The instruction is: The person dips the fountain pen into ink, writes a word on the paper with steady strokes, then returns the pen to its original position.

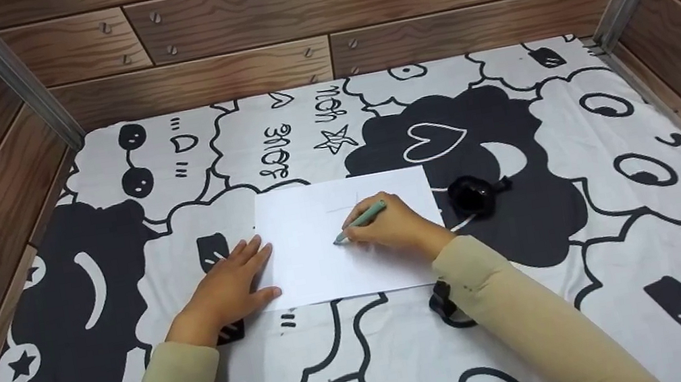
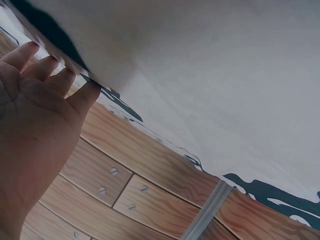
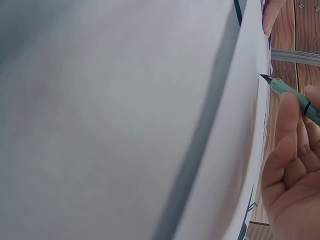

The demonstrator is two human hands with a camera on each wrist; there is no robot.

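Observation:
A white sheet of paper lies on the patterned cloth, with a few faint thin lines near its upper middle. My right hand pinches a green fountain pen between thumb and fingers. In the right wrist view the nib of the fountain pen meets the paper's surface. My left hand rests at the paper's left edge, fingers spread and straight; its palm side shows in the left wrist view, where the hand touches the cloth. The right hand hides part of the sheet.
Right of the paper sits a glossy black rounded object with a small knob; its kind is unclear. A dark item shows partly under the right forearm. Black-and-white cloth covers the table. Wood-print walls and metal posts surround it.

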